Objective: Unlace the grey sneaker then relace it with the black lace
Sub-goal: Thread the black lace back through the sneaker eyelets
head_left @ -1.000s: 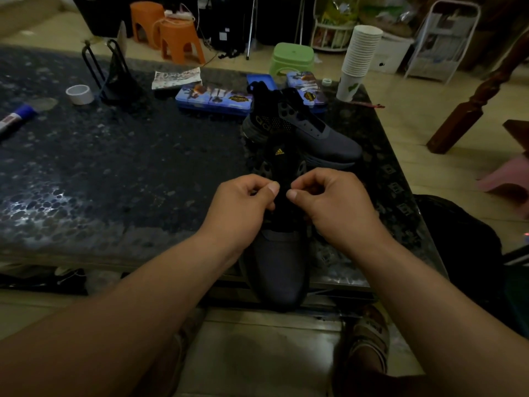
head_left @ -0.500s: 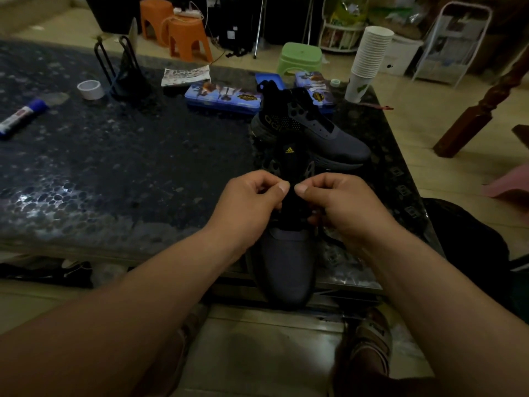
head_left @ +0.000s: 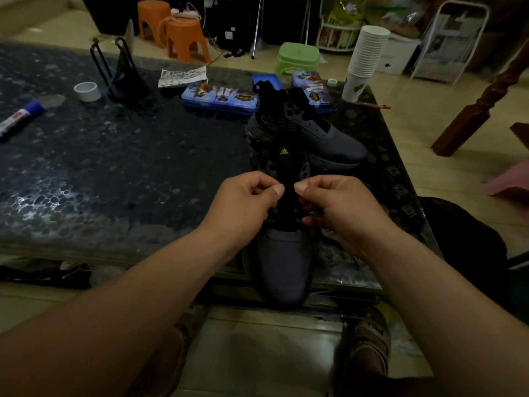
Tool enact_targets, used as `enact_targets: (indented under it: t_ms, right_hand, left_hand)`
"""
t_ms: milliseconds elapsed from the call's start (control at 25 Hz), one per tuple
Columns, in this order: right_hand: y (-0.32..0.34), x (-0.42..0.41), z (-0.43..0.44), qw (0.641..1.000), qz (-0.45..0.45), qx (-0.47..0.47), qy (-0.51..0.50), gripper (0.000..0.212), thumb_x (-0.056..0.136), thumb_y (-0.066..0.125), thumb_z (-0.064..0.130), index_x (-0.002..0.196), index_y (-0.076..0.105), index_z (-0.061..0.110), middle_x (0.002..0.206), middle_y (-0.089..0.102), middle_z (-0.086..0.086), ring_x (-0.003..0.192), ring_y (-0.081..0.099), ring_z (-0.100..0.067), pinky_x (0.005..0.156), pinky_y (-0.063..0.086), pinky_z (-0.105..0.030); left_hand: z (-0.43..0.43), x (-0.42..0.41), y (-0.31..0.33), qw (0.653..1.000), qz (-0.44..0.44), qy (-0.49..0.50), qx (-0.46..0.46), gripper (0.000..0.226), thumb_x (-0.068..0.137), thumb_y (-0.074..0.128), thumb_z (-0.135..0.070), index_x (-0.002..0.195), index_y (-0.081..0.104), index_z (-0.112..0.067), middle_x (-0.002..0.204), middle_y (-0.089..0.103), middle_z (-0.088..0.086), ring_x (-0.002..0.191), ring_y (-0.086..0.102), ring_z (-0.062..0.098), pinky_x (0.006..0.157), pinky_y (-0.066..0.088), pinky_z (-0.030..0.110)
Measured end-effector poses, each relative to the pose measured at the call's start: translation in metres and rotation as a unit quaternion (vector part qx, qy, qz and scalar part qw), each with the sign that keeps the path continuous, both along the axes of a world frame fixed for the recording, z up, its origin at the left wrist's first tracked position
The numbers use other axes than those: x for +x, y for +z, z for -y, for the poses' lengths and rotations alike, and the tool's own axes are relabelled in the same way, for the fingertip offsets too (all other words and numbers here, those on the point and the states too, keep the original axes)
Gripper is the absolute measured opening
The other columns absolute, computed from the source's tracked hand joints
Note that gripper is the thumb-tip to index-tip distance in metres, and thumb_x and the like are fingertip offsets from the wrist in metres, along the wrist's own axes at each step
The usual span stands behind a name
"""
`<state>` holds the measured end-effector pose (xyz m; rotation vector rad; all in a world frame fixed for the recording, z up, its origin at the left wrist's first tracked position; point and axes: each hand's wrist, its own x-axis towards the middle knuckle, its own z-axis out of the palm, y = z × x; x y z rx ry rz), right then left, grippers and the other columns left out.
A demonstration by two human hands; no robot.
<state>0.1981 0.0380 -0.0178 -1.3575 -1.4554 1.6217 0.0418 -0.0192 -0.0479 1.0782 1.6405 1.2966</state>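
Observation:
A grey sneaker point(head_left: 283, 267) lies on the dark table's near edge, toe pointing at me and hanging over the rim, its black tongue with a yellow logo raised. My left hand point(head_left: 246, 202) and my right hand point(head_left: 335, 207) sit over its eyelet area, fingers curled, thumbs almost meeting at the middle. Each seems to pinch the black lace point(head_left: 289, 207), which is hard to make out against the dark tongue. A second grey sneaker point(head_left: 312, 130) lies on its side just behind.
The speckled dark table point(head_left: 114, 167) carries a tape roll point(head_left: 87, 91), a marker point(head_left: 20, 116), a black wire stand point(head_left: 120, 73), blue tins point(head_left: 219, 97) and a stack of paper cups point(head_left: 366, 58). Stools stand on the floor behind. My sandalled foot point(head_left: 369, 345) is below.
Both hands stay pinched over the sneaker's middle; the view has shifted slightly, and the thumbs sit a little closer to the tongue.

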Motion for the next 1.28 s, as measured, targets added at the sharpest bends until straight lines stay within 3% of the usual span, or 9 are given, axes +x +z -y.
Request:
enact_targets:
  t_ms: [280,400,480,600,680,800,920,1040,1280]
  right_hand:
    - [0.002,-0.006,-0.008,0.993,-0.033,-0.024,-0.109,0.015,0.098,0.06,0.012,0.085,0.066,0.013,0.075,0.06,-0.002,0.07,0.058,-0.014,0.054,0.05,-0.023]
    - [0.018,0.022,-0.034,0.944,-0.235,-0.092,-0.214,0.021,0.104,0.044,0.011,0.088,0.059,0.011,0.081,0.066,-0.004,0.083,0.069,-0.019,0.07,0.059,-0.032]
    - [0.029,0.037,-0.044,0.904,-0.345,-0.144,-0.206,0.026,0.105,0.038,0.012,0.083,0.053,0.013,0.07,0.055,-0.001,0.064,0.059,-0.015,0.051,0.053,-0.027]
    - [0.031,0.044,-0.034,0.999,0.027,0.044,-0.015,0.026,0.107,0.053,0.038,0.09,0.064,0.021,0.067,0.051,0.009,0.05,0.044,-0.005,0.043,0.032,-0.019]
    - [0.029,0.041,-0.021,0.934,0.262,0.18,0.166,0.028,0.099,0.065,0.047,0.087,0.075,0.024,0.061,0.06,0.017,0.051,0.052,0.003,0.048,0.037,-0.012]
    - [0.026,0.045,-0.028,0.96,0.186,0.152,0.143,0.031,0.096,0.071,0.038,0.079,0.075,0.013,0.055,0.052,0.006,0.046,0.043,-0.005,0.048,0.035,-0.02]
    - [0.025,0.057,-0.042,0.981,0.131,0.142,-0.008,0.031,0.098,0.068,0.038,0.08,0.073,0.013,0.061,0.048,-0.003,0.058,0.043,-0.021,0.06,0.035,-0.035]
    - [0.022,0.068,-0.048,0.958,0.212,0.184,-0.053,0.035,0.102,0.061,0.041,0.086,0.072,0.011,0.069,0.054,-0.01,0.063,0.048,-0.024,0.063,0.038,-0.036]
    - [0.011,0.082,-0.063,0.903,0.334,0.239,-0.125,0.049,0.106,0.053,0.037,0.067,0.055,0.006,0.061,0.051,-0.007,0.061,0.052,-0.026,0.058,0.035,-0.035]
  left_hand:
    - [0.0,-0.005,0.004,0.993,-0.113,-0.019,-0.005,0.014,0.096,0.072,-0.03,0.089,0.064,-0.021,0.071,0.063,0.005,0.062,0.057,0.01,0.059,0.048,0.027]
    - [0.001,-0.013,0.011,0.993,-0.105,-0.04,-0.038,0.016,0.098,0.07,-0.029,0.09,0.065,-0.016,0.068,0.062,0.004,0.061,0.058,0.012,0.058,0.048,0.027]
    - [-0.001,-0.02,0.014,0.997,-0.054,-0.035,-0.042,0.015,0.099,0.069,-0.025,0.089,0.065,-0.015,0.068,0.062,0.003,0.062,0.057,0.011,0.064,0.049,0.028]
    - [-0.006,-0.026,0.02,1.0,0.008,-0.022,-0.019,0.01,0.1,0.067,-0.018,0.09,0.066,-0.015,0.07,0.062,0.003,0.064,0.057,0.011,0.067,0.05,0.026]
    - [-0.007,-0.027,0.023,0.999,0.051,-0.015,0.002,0.009,0.101,0.064,-0.015,0.092,0.065,-0.015,0.067,0.061,-0.001,0.064,0.057,0.009,0.064,0.049,0.021]
    - [-0.005,-0.032,0.028,0.997,0.072,0.017,0.021,0.007,0.102,0.062,-0.016,0.096,0.066,-0.017,0.072,0.063,-0.003,0.065,0.06,0.003,0.064,0.049,0.017]
    - [0.008,-0.022,0.016,0.992,-0.116,0.054,-0.01,0.03,0.092,0.075,-0.04,0.113,0.058,-0.026,0.098,0.061,-0.004,0.08,0.059,0.0,0.072,0.049,0.025]
    - [0.027,0.005,-0.004,0.969,-0.245,-0.004,-0.045,0.081,0.073,0.084,-0.061,0.135,0.038,-0.036,0.121,0.044,-0.008,0.105,0.054,0.01,0.088,0.05,0.031]
    - [0.028,0.002,-0.008,0.974,-0.221,-0.014,-0.052,0.084,0.081,0.082,-0.052,0.146,0.032,-0.032,0.126,0.039,-0.005,0.113,0.05,0.013,0.09,0.047,0.029]
